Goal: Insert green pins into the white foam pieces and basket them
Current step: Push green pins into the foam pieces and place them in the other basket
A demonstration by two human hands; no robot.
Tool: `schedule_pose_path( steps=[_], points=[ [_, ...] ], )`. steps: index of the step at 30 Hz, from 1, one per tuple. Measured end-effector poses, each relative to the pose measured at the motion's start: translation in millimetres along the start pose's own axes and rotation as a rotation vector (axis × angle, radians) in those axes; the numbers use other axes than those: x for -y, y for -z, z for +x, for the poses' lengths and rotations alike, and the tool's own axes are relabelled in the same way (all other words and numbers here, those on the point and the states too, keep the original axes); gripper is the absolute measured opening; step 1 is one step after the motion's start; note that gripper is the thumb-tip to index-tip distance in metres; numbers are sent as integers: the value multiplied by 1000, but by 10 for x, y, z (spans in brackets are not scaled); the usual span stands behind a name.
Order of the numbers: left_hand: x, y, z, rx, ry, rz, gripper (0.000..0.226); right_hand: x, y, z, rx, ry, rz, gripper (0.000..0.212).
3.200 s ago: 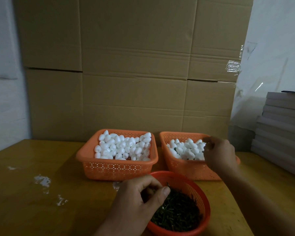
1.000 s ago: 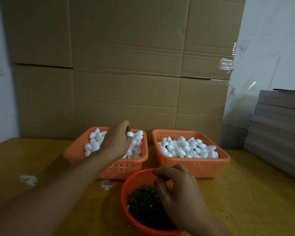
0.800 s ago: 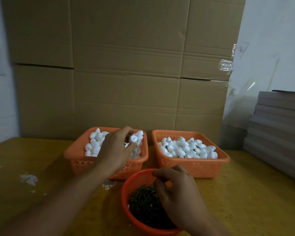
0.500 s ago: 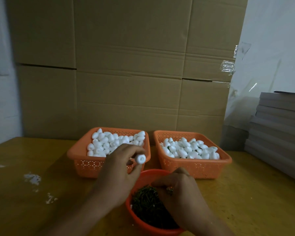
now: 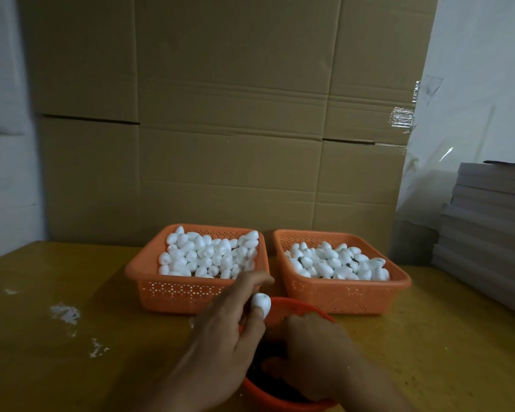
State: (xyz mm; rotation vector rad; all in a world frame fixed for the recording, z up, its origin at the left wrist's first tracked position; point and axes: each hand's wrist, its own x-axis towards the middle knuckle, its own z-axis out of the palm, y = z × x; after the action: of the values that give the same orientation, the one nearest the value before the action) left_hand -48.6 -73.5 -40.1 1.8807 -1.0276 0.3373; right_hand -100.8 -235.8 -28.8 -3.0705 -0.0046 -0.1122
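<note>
My left hand (image 5: 220, 334) pinches a white foam piece (image 5: 261, 303) between thumb and fingers, just above the rim of the round red bowl (image 5: 304, 308). My right hand (image 5: 312, 355) is curled down inside that bowl, hiding the green pins; whether it holds one is hidden. Behind the bowl stand two orange baskets: the left basket (image 5: 149, 281) is heaped with plain white foam pieces (image 5: 208, 257), and the right basket (image 5: 399, 285) holds foam pieces (image 5: 336, 263) with dark pin ends showing between them.
Everything sits on a yellow wooden table (image 5: 42, 337) with white scuff marks at the left. A wall of cardboard boxes (image 5: 226, 120) stands right behind the baskets. A stack of grey flat boards (image 5: 488, 227) rises at the right edge.
My left hand took a foam piece out of the left basket and brought it back over the red bowl. My right hand stayed in the bowl among the pins.
</note>
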Motion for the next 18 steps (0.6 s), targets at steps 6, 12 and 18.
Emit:
schedule_pose_path(
  steps=[6,12,18],
  points=[
    [-31,-22,-9,47,0,17,21,46,-70,64,50,7,50,33],
    [-47,-18,-46,86,19,-23,39,30,-97,84,5,24,43,32],
    [-30,-41,-25,52,43,-56,35,-12,-89,55,-46,-70,60,18]
  ],
)
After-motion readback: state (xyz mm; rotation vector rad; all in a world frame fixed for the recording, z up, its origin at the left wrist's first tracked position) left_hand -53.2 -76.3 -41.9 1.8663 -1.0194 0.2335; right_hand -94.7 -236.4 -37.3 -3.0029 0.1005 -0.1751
